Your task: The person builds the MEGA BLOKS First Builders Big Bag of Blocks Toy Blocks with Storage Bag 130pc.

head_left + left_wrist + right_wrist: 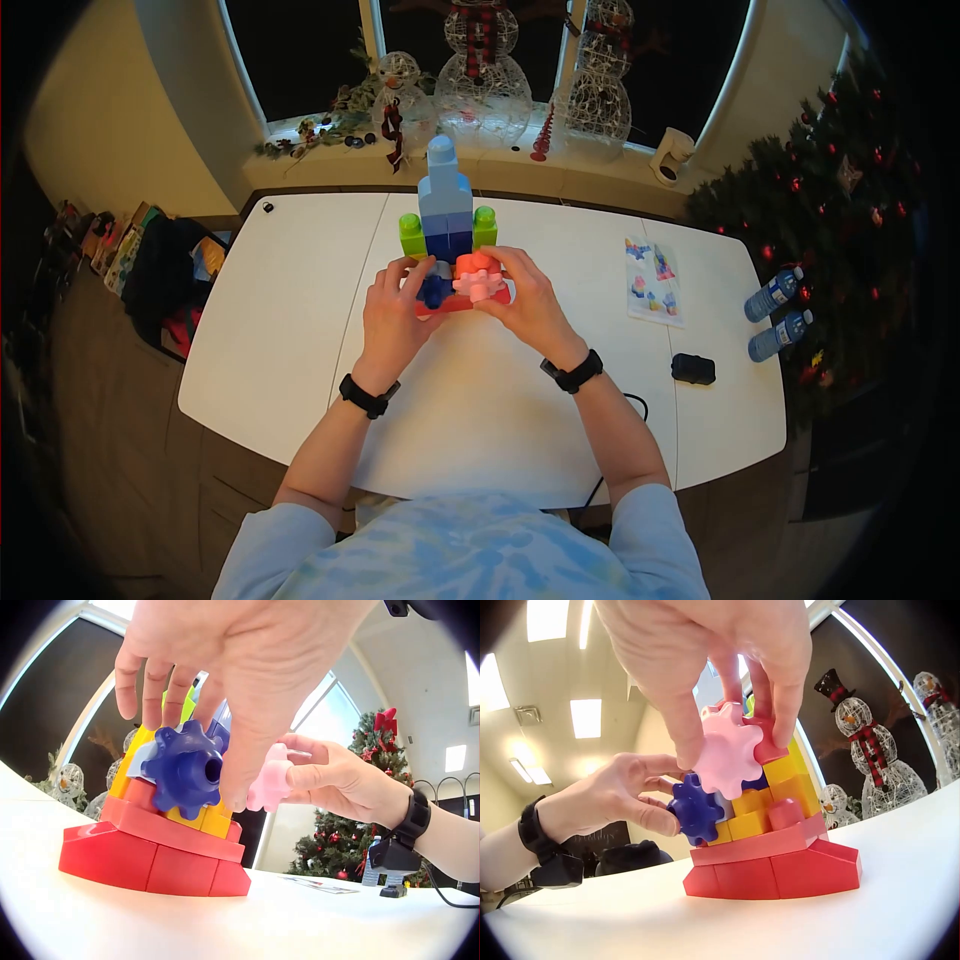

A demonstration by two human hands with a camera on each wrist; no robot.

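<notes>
A block tower (446, 205) of light blue, dark blue and green pieces rises from a red base (180, 870) (780, 876). At its near side, the left hand (390, 322) (259, 667) (615, 796) holds a dark blue gear (436, 288) (177, 772) (696, 810) between thumb and fingers. Beside it, the right hand (535, 312) (345, 778) (720, 652) grips a pink gear (479, 282) (270, 780) (729, 750), fingers reaching to a red block (766, 742) behind. Whether the gears touch cannot be told. Yellow blocks (791, 787) stand above the base.
On the white table (280, 330), a printed sheet (655, 285), a black case (693, 369) and two water bottles (775, 295) lie to the right. A cable (642, 405) runs near the right forearm. Wire snowmen (485, 85) stand behind the table; a decorated tree (830, 190) is at the right.
</notes>
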